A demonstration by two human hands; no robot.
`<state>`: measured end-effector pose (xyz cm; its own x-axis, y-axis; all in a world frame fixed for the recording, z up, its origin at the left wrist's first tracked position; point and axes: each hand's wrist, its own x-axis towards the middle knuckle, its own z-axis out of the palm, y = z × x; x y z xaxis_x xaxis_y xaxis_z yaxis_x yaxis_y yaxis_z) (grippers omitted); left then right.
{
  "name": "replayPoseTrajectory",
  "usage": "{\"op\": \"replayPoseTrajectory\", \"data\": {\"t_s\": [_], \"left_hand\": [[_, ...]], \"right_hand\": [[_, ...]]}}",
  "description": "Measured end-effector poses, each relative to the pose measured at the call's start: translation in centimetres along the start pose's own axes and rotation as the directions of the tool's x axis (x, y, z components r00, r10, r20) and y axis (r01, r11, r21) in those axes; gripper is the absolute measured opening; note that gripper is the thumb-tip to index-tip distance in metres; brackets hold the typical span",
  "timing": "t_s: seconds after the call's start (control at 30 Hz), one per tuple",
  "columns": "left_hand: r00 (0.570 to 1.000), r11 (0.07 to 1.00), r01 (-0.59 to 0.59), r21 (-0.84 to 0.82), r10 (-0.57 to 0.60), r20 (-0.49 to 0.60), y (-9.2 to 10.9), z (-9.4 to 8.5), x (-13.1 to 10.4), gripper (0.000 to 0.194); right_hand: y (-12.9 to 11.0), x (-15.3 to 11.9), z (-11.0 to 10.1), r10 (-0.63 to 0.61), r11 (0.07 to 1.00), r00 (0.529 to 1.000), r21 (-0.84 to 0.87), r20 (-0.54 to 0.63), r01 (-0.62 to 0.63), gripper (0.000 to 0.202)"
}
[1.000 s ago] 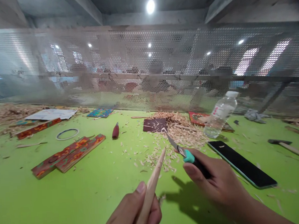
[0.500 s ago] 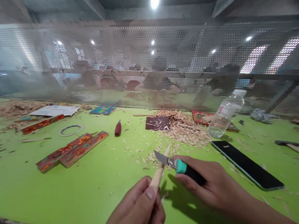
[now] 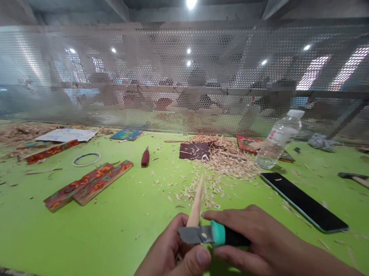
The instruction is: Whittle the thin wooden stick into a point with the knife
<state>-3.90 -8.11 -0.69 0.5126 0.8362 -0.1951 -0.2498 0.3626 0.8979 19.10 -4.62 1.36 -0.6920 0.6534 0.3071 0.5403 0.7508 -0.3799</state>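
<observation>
My left hand (image 3: 175, 256) is closed around the lower end of a pale, tapered wooden stick (image 3: 197, 201), whose tip points away from me over the table. In my right hand (image 3: 258, 241) is a carving knife (image 3: 220, 233) with a black and teal handle. Its flat blade lies across the stick just above my left thumb; whether the edge is in the wood I cannot tell. Beyond the stick's tip, wood shavings (image 3: 232, 162) are scattered and heaped, partly over a dark brown square board (image 3: 189, 151).
A phone (image 3: 303, 201) lies at the right, with a tilted plastic bottle (image 3: 279, 139) behind it and a hammer-like tool (image 3: 361, 180) farther right. Painted wooden strips (image 3: 91, 184), a tape roll (image 3: 86, 159) and a red-handled knife (image 3: 145, 157) lie left. A perforated metal screen (image 3: 156, 73) closes the back.
The knife has moved down along the stick toward my left hand, its blade turning level. My right hand has come lower and closer to my left, its index finger now stretched out.
</observation>
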Motion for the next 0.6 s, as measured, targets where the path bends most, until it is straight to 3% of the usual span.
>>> {"op": "replayPoseTrajectory", "data": {"t_s": [0.13,0.3,0.43,0.6], "left_hand": [[0.994,0.966,-0.078,0.248,0.095,-0.058,0.0,0.1,0.4,0.054],[0.957,0.82,-0.085,0.566,0.225,-0.183,0.1,0.7,0.5,0.041],[0.935,0.778,-0.056,0.625,0.26,-0.24,0.0,0.9,0.4,0.039],[0.91,0.799,0.001,0.601,0.248,-0.332,0.2,1.4,0.4,0.042]], "right_hand": [[0.0,-0.1,0.1,-0.06,0.993,0.998,-0.107,-0.018,0.058,0.059],[-0.2,-0.2,0.5,-0.083,0.955,0.993,-0.29,-0.081,0.056,0.061],[-0.5,-0.2,0.9,-0.066,0.947,0.992,-0.319,-0.103,0.03,0.06],[-0.9,0.0,1.4,-0.064,0.944,0.986,-0.329,-0.154,0.01,0.058]]}}
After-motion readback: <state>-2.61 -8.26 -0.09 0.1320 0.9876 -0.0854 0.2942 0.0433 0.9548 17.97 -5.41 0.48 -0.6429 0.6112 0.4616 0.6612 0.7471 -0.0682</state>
